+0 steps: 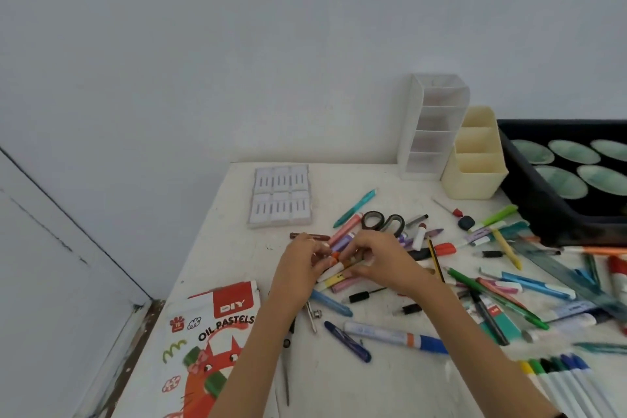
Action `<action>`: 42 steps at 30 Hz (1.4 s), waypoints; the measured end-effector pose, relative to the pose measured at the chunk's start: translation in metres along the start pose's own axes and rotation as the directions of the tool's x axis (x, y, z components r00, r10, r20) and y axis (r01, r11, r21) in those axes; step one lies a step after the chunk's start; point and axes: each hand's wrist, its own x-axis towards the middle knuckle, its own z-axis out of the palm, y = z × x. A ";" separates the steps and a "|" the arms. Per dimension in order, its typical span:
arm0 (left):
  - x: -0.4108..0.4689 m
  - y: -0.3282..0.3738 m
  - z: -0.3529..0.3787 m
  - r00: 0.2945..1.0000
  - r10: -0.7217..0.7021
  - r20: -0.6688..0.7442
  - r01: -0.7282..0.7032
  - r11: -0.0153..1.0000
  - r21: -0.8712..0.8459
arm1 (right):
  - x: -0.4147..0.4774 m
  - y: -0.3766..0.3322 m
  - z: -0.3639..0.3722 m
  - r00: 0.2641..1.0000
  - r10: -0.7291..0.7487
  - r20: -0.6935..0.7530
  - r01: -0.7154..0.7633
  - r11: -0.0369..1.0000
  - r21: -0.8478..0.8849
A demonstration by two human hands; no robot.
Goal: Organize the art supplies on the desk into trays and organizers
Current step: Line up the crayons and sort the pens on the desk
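left hand (305,263) and right hand (385,258) grip markers (334,271); two organizers (429,132) (475,176), one tray (546,219).

My bench (339,383) is white with grey smudges. The markers (334,273) gripped in my left hand (305,263) and right hand (383,261) show orange, white, yellow and pink. Near left, the oil pastels box (217,332) is white with a red panel and an orange cat. Far off are a white organizer (431,132) and a cream organizer (475,176). At the right is a black tray (549,224) patterned with pale green ovals. The scissors (383,222) have black handles.
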 end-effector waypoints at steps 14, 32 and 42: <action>-0.014 0.035 0.006 0.968 0.057 -0.244 -0.070 0.996 -0.046 | -0.041 -0.001 -0.014 0.978 -0.028 -0.207 0.076 0.970 0.230; -0.076 0.144 0.078 0.972 -0.213 -0.101 0.105 0.773 -0.626 | -0.163 0.034 -0.080 0.928 0.321 -0.187 -0.025 0.557 0.830; -0.131 0.160 0.111 0.934 -0.344 -0.093 0.198 0.717 -0.669 | -0.222 0.059 -0.076 0.950 0.243 -0.194 -0.006 0.638 0.770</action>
